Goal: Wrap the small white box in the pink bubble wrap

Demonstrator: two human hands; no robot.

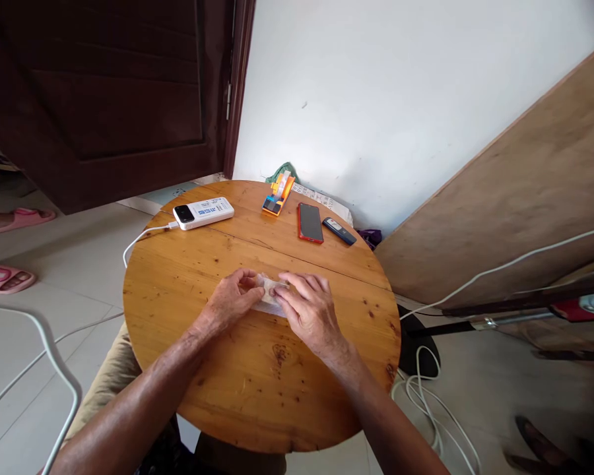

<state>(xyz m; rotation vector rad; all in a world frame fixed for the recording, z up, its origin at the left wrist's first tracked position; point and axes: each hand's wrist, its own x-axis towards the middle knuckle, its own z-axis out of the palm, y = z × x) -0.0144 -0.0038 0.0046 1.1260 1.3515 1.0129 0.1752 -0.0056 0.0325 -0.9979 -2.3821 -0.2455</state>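
Near the middle of the round wooden table (228, 382), a small whitish, see-through plastic packet (271, 305) lies between my hands. My left hand (231, 300) pinches its left end, thumb on top and fingers curled behind. At the other end, my right hand (307, 309) has its thumb and fingertips closed on the packet. Something small and darker shows under my fingertips, but I cannot make out what it is.
Toward the table's back stand a white power bank (210, 212) with a plugged-in cable, an orange tape dispenser (278, 192), a red-edged phone (309, 222) and a dark handheld device (339, 231). Behind is a wall (400, 99). Pink sandals (7, 278) on another person's feet show at left.
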